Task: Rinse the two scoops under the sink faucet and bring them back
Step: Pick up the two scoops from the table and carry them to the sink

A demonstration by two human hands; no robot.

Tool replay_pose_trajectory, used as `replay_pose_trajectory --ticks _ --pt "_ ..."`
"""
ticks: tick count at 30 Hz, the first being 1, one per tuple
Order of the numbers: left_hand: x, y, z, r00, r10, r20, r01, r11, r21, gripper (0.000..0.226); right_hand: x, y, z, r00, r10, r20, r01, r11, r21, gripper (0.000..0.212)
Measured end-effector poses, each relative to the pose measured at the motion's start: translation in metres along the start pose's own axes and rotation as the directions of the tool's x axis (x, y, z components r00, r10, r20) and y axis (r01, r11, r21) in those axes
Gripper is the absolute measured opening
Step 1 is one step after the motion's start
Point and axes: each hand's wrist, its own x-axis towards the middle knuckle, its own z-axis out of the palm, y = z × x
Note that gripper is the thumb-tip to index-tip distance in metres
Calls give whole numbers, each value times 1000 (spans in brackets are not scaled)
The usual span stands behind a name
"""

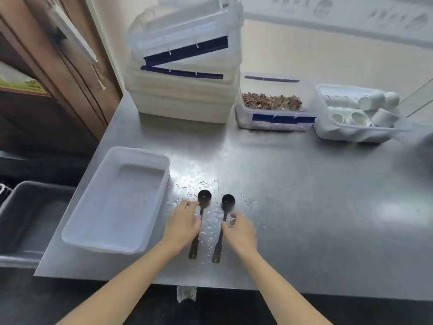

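Note:
Two black long-handled scoops lie side by side on the wet steel table (304, 207), bowls pointing away from me. My left hand (184, 225) covers the middle of the left scoop (204, 197), with thumb and fingertips at its neck. My right hand (240, 231) pinches the upper handle of the right scoop (228, 201) between thumb and forefinger; that bowl looks slightly blurred. Both handle ends stick out below my hands. Water droplets are scattered around the scoops.
A clear rectangular tub (117, 200) stands just left of the scoops, and a grey bin (30, 219) sits lower beyond the table's left edge. At the back are stacked lidded containers (185, 73), a box of brown pieces (271, 109) and a tub of white cups (358, 113).

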Motion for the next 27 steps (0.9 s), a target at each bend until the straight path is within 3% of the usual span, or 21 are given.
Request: replay_pose_trajectory --ticks 7,18,23,27 --pt "19 -9 14 981 -183 58 191 962 -196 29 24 1 20 978 204 -35 -190 952 241 16" --pt "21 -14 26 934 -334 127 357 882 -306 20 31 4 30 954 299 -3 -272 872 407 17" --pt "19 -15 23 919 -350 180 393 832 -391 17 23 4 24 934 344 98 -332 729 599 14" --pt "7 -16 16 893 -386 233 449 711 -542 16 10 2 11 935 321 148 -331 647 687 21"
